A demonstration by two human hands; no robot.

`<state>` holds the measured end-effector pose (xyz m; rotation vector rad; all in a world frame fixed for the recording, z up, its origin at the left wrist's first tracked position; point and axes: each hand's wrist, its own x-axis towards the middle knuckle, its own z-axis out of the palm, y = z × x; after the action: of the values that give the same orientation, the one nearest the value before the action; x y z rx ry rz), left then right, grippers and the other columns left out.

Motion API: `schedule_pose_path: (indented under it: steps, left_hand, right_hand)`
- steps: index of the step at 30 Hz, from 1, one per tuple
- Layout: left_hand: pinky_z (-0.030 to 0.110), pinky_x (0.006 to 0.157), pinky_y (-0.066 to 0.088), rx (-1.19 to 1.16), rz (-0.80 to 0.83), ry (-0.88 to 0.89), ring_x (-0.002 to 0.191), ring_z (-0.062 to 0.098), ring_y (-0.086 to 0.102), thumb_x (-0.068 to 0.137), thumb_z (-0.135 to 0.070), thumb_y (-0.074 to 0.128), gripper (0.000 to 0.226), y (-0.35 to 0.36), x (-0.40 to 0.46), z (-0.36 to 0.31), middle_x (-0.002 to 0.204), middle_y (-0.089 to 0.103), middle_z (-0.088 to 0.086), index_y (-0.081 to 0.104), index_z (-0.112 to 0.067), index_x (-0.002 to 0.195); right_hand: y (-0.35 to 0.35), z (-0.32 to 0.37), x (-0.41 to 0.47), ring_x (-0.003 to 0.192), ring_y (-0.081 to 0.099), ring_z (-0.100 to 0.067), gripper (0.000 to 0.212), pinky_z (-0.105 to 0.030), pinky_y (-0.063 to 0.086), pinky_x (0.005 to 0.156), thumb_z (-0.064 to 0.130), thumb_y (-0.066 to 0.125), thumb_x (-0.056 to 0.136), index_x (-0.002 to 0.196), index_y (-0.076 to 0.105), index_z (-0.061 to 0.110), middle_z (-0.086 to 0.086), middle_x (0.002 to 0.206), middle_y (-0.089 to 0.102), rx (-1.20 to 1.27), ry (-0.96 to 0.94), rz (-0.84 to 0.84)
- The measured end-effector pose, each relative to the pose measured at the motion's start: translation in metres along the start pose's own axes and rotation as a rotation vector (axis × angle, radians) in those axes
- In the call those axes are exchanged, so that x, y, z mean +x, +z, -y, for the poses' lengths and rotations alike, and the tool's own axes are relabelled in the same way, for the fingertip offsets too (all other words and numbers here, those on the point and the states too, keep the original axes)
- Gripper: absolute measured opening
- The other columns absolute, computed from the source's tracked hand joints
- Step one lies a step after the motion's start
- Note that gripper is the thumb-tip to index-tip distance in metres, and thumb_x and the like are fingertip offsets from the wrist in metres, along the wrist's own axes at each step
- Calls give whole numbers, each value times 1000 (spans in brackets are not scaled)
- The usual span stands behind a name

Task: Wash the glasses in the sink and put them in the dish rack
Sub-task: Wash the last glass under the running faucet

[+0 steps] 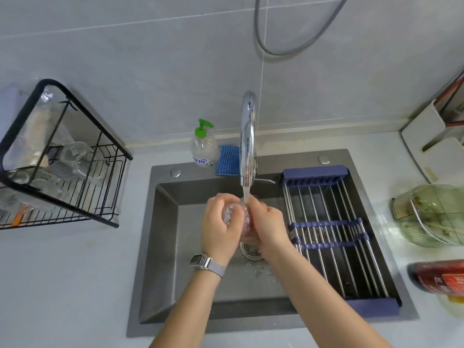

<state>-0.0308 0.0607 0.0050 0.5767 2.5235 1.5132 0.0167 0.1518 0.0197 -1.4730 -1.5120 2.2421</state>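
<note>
Bare forearms; silver mesh-band watch [206, 263] on left wrist.

Pale grey counter [62, 285] against a tiled wall, with a dark grey sink [165, 247] sunk into its middle. On the left stretch, a black wire dish rack [82, 194], holding clear glassware. Behind the sink, by the wall, a clear soap bottle [204, 149] with a green pump, upright, and just beside it on the right a blue sponge cloth [228, 160]. Across the sink's right half, resting on its rim, a roll-up drying rack [334, 237] of steel rods with blue ends. On the right stretch, a white holder [426, 144] in the far corner, a greenish glass container [431, 217] nearer, and a dark red bottle [439, 277] at the edge of view.
</note>
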Motion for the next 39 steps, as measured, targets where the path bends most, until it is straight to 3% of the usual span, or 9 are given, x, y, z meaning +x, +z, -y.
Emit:
schedule_pose_path:
  steps: [5,10,14,17,23,27,29,34,39]
  left_hand:
    - [28,76,44,300,389,-366,98,31,63,99,-23,38,35,2,30,-18,105,71,9,73,-17,103]
    - [25,58,50,-573,714,-911,58,18,64,95,-24,44,46,-6,42,-16,69,66,6,71,-16,58]
    - [29,75,54,-413,303,-501,73,12,66,92,-28,57,15,19,17,-1,82,72,-1,69,-21,87]
    - [36,87,53,-254,201,-244,93,15,65,81,-55,59,35,33,-4,12,100,68,-2,62,-27,101]
    - [34,69,52,-964,339,-1150,71,24,65,92,-44,44,41,20,9,-18,69,69,10,67,-11,84]
    - [22,69,48,-265,-11,-285,75,13,59,80,-53,49,23,25,-2,-12,80,62,-3,55,-33,88]
    - [15,75,45,-190,22,-84,83,7,59,79,-53,52,19,25,0,0,91,62,-6,54,-37,89]
    - [41,78,58,-837,470,-829,89,27,71,87,-55,54,49,3,8,-12,104,73,11,71,-16,113]
    - [55,90,54,-869,257,-858,106,40,66,76,-48,64,63,-2,15,-1,116,68,23,65,-4,120]
  right_hand:
    - [1,-18,-5,41,50,-10,61,-30,45,49,41,51,97,46,52,9,2,40,53,-346,-370,-69]
    - [-15,-21,-3,43,42,-13,57,-25,31,46,36,56,96,44,38,20,9,38,38,-611,-601,-42]
    - [-23,-13,14,50,47,-18,49,-31,41,54,33,55,96,52,48,13,-4,49,46,-242,-332,-104]
    - [-26,-12,16,54,53,-21,46,-38,50,61,32,56,96,55,56,10,-10,54,53,-85,-222,-89]
    - [-25,-14,6,45,36,-15,58,-30,28,49,32,55,96,43,36,21,-1,43,37,-508,-531,-50]
    - [-18,-2,7,54,49,-19,49,-31,44,59,28,56,96,48,51,20,-5,52,50,-44,-196,-58]
    - [-15,2,1,52,54,-18,49,-29,48,59,27,55,97,49,55,17,-4,52,55,28,-142,-20]
    - [-23,0,-3,46,42,-17,58,-36,37,50,30,56,96,44,40,12,-3,44,41,-248,-488,-12]
    - [-24,4,-8,66,68,-26,57,-48,57,72,53,54,90,63,60,2,-12,67,68,-404,-388,262]
